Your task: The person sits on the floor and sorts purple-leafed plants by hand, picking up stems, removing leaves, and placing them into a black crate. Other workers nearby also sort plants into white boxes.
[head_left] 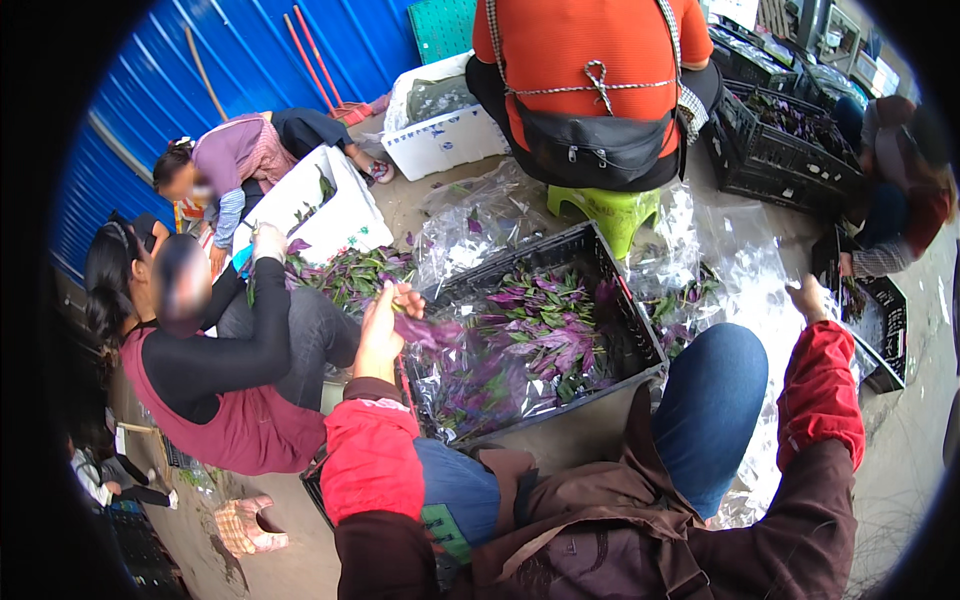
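Note:
My left hand (386,326), raised over the left rim of a black plastic crate (626,300), holds purple leafy stems (431,332), which hang blurred from it. Inside the crate, bunches of purple and green leafy stems (555,330) lie on clear plastic film. Off to the right, beyond my raised knee, my right hand (808,298) is at the edge of a heap of clear plastic bags or film (757,277). Whether its fingers grip the plastic cannot be made out. More leafy stems (679,307) lie partly under plastic between the crate and that heap.
A person in an orange top sits ahead on a green plastic stool (611,214). Two people work at the left by a white foam box (352,202) and a pile of stems (360,274). At the right, another person reaches to a black crate (892,330), near stacked crates (787,161).

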The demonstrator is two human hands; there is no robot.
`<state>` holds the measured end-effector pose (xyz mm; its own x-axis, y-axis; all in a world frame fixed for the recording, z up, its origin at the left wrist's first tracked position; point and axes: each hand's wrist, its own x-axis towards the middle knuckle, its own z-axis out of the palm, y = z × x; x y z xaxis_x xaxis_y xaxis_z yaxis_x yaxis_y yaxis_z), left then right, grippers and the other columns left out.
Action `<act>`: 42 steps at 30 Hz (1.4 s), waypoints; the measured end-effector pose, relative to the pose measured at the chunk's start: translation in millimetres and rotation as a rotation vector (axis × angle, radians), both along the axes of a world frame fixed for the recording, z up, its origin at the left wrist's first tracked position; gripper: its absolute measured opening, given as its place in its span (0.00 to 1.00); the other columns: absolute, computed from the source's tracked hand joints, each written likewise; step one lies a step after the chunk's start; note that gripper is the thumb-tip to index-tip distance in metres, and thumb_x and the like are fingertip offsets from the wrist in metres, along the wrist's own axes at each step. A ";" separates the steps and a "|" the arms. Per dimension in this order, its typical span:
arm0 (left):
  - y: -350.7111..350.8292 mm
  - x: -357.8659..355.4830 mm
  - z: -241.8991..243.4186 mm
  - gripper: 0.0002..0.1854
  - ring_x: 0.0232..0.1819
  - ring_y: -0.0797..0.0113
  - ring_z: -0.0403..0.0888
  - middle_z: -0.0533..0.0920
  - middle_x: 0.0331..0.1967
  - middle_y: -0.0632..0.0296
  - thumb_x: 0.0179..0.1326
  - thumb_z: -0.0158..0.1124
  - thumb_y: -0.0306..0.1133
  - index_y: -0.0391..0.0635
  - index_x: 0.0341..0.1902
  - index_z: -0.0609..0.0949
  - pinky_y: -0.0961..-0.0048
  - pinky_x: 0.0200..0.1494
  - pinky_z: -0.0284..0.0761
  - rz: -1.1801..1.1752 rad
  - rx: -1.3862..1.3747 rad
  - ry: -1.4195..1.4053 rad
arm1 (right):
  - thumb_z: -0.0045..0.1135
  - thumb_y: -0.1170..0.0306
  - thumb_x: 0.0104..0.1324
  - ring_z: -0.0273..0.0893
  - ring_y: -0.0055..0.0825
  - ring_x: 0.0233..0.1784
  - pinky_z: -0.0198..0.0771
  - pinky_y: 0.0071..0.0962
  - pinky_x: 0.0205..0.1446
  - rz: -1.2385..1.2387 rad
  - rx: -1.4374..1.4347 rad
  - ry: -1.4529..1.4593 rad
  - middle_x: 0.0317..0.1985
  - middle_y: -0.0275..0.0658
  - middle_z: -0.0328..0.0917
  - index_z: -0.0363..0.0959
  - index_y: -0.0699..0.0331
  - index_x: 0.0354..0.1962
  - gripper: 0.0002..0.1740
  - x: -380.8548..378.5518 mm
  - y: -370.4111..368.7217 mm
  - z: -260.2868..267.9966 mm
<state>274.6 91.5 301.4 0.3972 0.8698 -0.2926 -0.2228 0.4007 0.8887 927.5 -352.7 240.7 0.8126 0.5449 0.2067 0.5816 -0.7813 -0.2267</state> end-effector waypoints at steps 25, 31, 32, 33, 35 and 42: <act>0.3 77.3 -9.9 0.06 0.15 0.80 0.67 0.75 0.18 0.68 0.62 0.60 0.31 0.39 0.35 0.80 0.82 0.17 0.61 -0.270 0.126 0.415 | 0.51 0.69 0.58 0.81 0.34 0.42 0.77 0.36 0.38 0.906 -0.833 0.029 0.37 0.39 0.82 0.82 0.58 0.34 0.11 -254.0 345.0 -108.8; 6.7 93.6 -52.3 0.09 0.25 0.74 0.75 0.80 0.22 0.64 0.62 0.59 0.33 0.40 0.34 0.82 0.77 0.32 0.68 -0.360 0.178 0.604 | 0.66 0.59 0.44 0.81 0.43 0.40 0.75 0.38 0.42 0.806 -0.750 0.194 0.33 0.44 0.82 0.81 0.61 0.32 0.19 -217.0 334.9 1.4; 4.9 99.6 -55.2 0.09 0.30 0.73 0.77 0.82 0.24 0.63 0.61 0.59 0.33 0.40 0.35 0.83 0.77 0.38 0.68 -0.424 0.131 0.588 | 0.66 0.58 0.44 0.81 0.44 0.38 0.75 0.38 0.41 0.896 -0.620 0.288 0.31 0.45 0.82 0.81 0.62 0.31 0.19 -212.3 327.9 16.1; 2.3 107.0 -56.6 0.09 0.29 0.74 0.77 0.83 0.25 0.63 0.61 0.60 0.34 0.41 0.36 0.83 0.77 0.37 0.68 -0.486 0.144 0.610 | 0.66 0.58 0.43 0.80 0.45 0.35 0.74 0.39 0.40 0.918 -0.559 0.354 0.29 0.46 0.81 0.81 0.63 0.30 0.20 -210.4 321.2 29.2; -6.7 122.2 -55.9 0.10 0.30 0.74 0.77 0.84 0.25 0.62 0.61 0.61 0.35 0.41 0.37 0.84 0.77 0.38 0.68 -0.560 0.112 0.582 | 0.66 0.63 0.50 0.79 0.31 0.29 0.73 0.31 0.35 0.938 -0.254 0.643 0.25 0.42 0.81 0.80 0.67 0.32 0.16 -216.8 299.2 51.1; -44.7 143.0 -17.5 0.14 0.38 0.77 0.79 0.83 0.37 0.66 0.63 0.62 0.33 0.44 0.51 0.80 0.80 0.40 0.72 -0.500 0.026 -0.034 | 0.62 0.74 0.59 0.70 0.12 0.22 0.63 0.14 0.25 0.524 0.597 1.488 0.26 0.30 0.79 0.78 0.67 0.36 0.07 -314.2 259.4 65.1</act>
<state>417.6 46.7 283.9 0.7765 0.5771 -0.2528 -0.0383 0.4436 0.8954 613.2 -93.3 305.8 0.2477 0.9345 -0.2558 -0.2431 -0.1957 -0.9501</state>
